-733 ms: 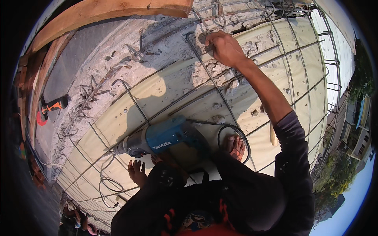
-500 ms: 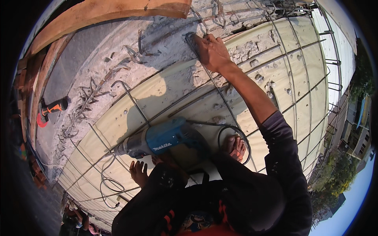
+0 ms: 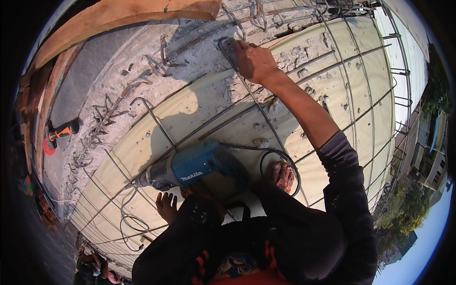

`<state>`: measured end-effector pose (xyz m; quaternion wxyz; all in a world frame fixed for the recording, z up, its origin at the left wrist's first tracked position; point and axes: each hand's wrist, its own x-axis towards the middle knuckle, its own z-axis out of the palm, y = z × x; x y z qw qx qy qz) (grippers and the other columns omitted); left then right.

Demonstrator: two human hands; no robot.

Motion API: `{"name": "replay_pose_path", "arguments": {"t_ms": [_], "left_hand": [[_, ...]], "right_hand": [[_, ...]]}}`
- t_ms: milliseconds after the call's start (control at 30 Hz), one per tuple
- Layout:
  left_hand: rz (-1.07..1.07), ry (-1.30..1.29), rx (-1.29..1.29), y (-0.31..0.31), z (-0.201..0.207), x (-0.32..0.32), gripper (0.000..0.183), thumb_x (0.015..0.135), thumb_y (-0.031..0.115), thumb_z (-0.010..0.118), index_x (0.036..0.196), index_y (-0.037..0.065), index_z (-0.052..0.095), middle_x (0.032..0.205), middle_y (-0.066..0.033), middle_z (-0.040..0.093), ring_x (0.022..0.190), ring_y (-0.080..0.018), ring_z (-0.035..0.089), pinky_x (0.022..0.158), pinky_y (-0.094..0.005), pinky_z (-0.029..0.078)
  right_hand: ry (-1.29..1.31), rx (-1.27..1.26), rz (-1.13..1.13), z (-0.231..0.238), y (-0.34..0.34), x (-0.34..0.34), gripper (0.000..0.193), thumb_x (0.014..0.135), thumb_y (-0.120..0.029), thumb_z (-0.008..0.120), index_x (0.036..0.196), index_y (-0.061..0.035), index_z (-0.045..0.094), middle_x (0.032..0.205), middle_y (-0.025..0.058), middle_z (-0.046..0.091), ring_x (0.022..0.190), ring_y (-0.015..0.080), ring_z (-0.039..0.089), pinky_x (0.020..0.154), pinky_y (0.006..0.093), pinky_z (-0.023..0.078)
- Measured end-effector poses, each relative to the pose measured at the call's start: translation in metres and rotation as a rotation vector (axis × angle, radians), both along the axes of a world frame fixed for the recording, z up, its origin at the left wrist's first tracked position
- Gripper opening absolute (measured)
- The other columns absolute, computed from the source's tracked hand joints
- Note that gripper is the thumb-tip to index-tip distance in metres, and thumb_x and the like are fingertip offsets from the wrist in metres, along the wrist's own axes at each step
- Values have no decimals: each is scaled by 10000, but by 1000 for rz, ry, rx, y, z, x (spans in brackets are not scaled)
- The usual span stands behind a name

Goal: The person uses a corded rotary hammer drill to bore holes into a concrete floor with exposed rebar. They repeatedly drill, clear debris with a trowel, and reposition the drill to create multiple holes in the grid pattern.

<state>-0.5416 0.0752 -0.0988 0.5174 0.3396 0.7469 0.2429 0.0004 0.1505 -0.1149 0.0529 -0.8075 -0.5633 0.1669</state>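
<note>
Stretched out ahead, my right hand (image 3: pixel 256 62) is closed with its fingertips at the hooked end of a steel rebar (image 3: pixel 259 107). The bar runs back across the pale sheeting (image 3: pixel 190 111) toward my feet. My left hand (image 3: pixel 166 207) hangs low beside my left knee, fingers apart and holding nothing. Between it and my right foot (image 3: pixel 282 176) lies a blue and black demolition hammer (image 3: pixel 197 167), its nose pointing left. Neither hand touches the tool. A black cord (image 3: pixel 262 166) loops from its back end around my right foot.
Rebar stubs (image 3: pixel 102 118) stick out of broken concrete (image 3: pixel 194 64) on the left and ahead. Concrete chunks (image 3: pixel 304 72) lie among the bar grid. An orange and black angle grinder (image 3: pixel 64 130) rests at far left, near wooden boards (image 3: pixel 118 16). People (image 3: pixel 92 266) show at lower left.
My right hand has turned slightly, and its fingers sit differently at the bar's hooked end. The whole scene has shifted a little to the left. The demolition hammer rests as before.
</note>
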Motion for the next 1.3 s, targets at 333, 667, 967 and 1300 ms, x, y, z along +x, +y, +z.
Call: {"name": "replay_pose_path", "arguments": {"t_ms": [333, 667, 967, 1300], "left_hand": [[27, 11, -21, 1, 9, 0, 456, 891, 98, 566, 1301, -1, 393, 1139, -187, 546, 1071, -288, 584, 876, -424, 528], [-91, 34, -17, -6, -17, -30, 461, 892, 113, 570, 1307, 14, 396, 1140, -182, 543, 1059, -293, 587, 856, -423, 532], [-44, -1, -34, -10, -7, -19, 447, 896, 116, 561, 1303, 16, 404, 1123, -177, 546, 1050, -287, 586, 875, -426, 522], [67, -37, -77, 5, 7, 2, 453, 895, 98, 559, 1307, 19, 388, 1135, -186, 545, 1064, -291, 582, 873, -428, 522]], "right_hand": [[-160, -82, 251, 22, 0, 21, 392, 842, -122, 482, 1226, -79, 543, 1018, 144, 659, 981, 293, 618, 837, 407, 493], [-524, -342, 381, 5, 8, 7, 303, 977, -199, 393, 1199, -78, 559, 920, 72, 674, 820, 193, 659, 580, 352, 481], [-519, -241, 489, 19, 5, -2, 357, 881, -169, 486, 1182, 6, 565, 1019, 112, 619, 914, 218, 565, 731, 408, 444], [200, 265, -76, -23, 1, -17, 520, 862, -74, 398, 1354, 69, 306, 1253, 278, 502, 1209, 422, 443, 1053, 488, 267]]}}
